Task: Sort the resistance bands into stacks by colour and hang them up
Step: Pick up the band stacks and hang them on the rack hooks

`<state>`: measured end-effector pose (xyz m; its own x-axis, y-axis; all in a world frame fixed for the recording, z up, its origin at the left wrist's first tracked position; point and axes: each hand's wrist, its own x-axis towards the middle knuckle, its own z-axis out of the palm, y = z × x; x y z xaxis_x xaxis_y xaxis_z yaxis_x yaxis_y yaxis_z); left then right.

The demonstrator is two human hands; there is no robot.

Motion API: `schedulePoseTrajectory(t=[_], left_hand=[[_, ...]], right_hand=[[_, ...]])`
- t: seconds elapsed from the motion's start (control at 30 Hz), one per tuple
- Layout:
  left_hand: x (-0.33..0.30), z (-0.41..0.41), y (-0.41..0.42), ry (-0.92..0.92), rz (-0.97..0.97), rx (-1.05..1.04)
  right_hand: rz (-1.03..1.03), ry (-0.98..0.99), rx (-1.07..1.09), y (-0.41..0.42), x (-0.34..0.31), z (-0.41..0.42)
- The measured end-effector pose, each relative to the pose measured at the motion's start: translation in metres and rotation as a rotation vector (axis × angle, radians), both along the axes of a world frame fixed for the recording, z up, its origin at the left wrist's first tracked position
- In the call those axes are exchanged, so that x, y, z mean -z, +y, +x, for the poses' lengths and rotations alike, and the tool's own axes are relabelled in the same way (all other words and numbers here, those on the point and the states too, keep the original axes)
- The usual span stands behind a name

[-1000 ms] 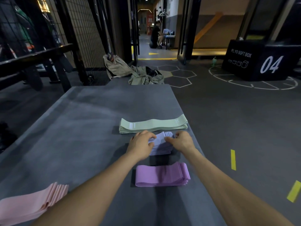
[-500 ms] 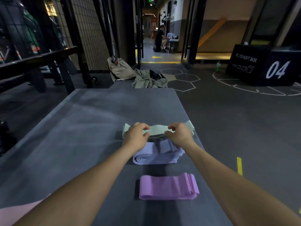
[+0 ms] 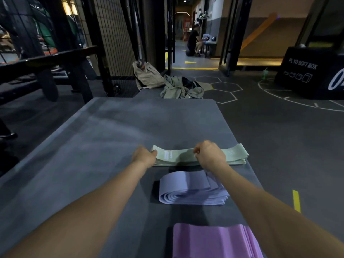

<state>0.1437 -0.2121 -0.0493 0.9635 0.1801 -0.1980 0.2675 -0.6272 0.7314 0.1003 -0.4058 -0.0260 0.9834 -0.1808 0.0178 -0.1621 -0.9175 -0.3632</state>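
the flat stack of pale green fabric resistance bands [image 3: 186, 156] lies crosswise on the grey tabletop [image 3: 104, 138], near its right edge and farthest from me of the three stacks in line. my left hand [image 3: 144, 157] grips the stack's left end, fingers curled round the edge. my right hand [image 3: 211, 154] grips the stack right of its middle, fingers curled over the top layers; the stack's right end extends past this hand and rests on the tabletop. a white label [image 3: 168, 155] shows on the top band between my hands.

just nearer to me lies the folded stack of lavender fabric resistance bands [image 3: 188, 190], its looped fold on the left, apart from the green stack. nearer still, at the bottom edge of the view, lies the stack of pink-purple fabric resistance bands [image 3: 210, 241], partly cut off.

beyond the tabletop's far end, crumpled beige clothing [image 3: 167, 84] lies in a heap. a black plyo soft box [image 3: 312, 71] stands on the floor to the far right. a person [image 3: 194, 42] sits in the far corridor.
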Motion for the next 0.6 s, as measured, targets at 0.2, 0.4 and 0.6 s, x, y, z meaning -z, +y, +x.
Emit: schedulePoseTrajectory(t=[0.2, 0.4, 0.6], left_hand=[[0.0, 0.006, -0.003, 0.11, -0.099, 0.031], [-0.007, 0.007, -0.004, 0.165, -0.112, 0.043], [-0.011, 0.01, -0.003, 0.278, -0.293, 0.006]], right_hand=[[0.005, 0.041, -0.002, -0.01, -0.002, -0.001], [0.021, 0.051, -0.036, -0.012, -0.002, -0.001], [0.023, 0.044, -0.031, -0.012, -0.001, -0.001]])
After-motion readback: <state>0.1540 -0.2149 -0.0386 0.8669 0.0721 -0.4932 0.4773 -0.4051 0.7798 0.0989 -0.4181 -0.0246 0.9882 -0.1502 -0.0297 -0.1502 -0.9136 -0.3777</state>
